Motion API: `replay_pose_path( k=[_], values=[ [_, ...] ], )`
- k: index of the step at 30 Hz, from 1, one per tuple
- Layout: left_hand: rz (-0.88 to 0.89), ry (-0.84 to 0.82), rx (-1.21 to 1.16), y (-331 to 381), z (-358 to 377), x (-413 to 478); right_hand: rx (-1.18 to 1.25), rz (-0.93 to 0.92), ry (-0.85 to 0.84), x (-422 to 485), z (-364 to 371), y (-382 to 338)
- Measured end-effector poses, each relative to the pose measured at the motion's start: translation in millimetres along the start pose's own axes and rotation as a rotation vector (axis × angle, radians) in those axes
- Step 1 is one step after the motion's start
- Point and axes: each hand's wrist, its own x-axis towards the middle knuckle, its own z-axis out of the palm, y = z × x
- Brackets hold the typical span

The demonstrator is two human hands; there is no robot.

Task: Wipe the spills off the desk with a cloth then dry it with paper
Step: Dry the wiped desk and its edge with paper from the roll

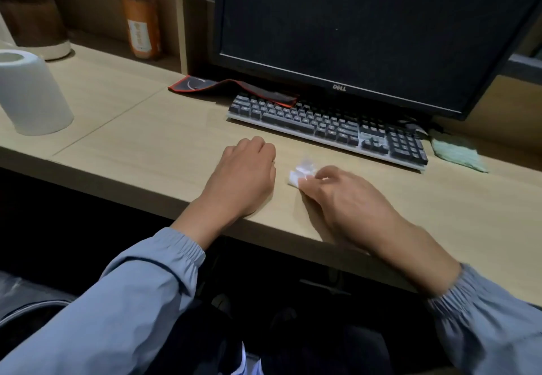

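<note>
Pressing paper [302, 170] onto the surface [146, 145] before the keyboard [328, 128]
Fingers of the right hand [346, 198] are gripping it; the left hand [243, 178] is resting alongside, fingers curled, empty

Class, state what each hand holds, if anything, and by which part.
Right hand pinches the folded paper by its near right edge; left hand rests curled, holding nothing visible.

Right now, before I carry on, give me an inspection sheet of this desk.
Surface: wooden desk, no spill visible.
Job's things: green cloth right of the keyboard; paper roll far left; paper wad under the right hand.
Clutter: mouse mat draped onto keyboard.
Hands: left hand rests, fingers curled; right hand holds the wad, blurred.
Cables: nothing seen.
Surroundings: dark monitor, orange bottle on shelf.
</note>
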Motion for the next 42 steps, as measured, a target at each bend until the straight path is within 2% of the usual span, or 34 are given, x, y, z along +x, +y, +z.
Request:
replay_pose_path(
  k=[3,12,15,21,23,30,36,42],
  values=[
    [0.009,0.001,0.016,2,2,0,-0.024,-0.090,0.027,-42,-5,-29],
    [0.010,0.014,0.031,0,4,-1,-0.091,-0.002,0.097,-80,8,-53],
    [0.012,0.014,0.046,1,5,-1,-0.035,-0.002,0.111,-80,10,-50],
    [0.029,0.012,0.054,1,5,-2,-0.023,0.117,0.032,-81,10,-41],
    [0.037,0.012,0.058,2,6,-1,-0.036,0.103,-0.001,-79,10,-36],
    [0.041,0.042,0.078,5,7,0,-0.034,0.093,-0.009,-24,8,-9],
    [0.037,0.029,0.077,-1,9,0,-0.082,0.186,-0.018,48,17,47],
    [0.040,0.040,0.086,-2,7,1,-0.053,0.221,-0.046,72,13,55]
  ],
)
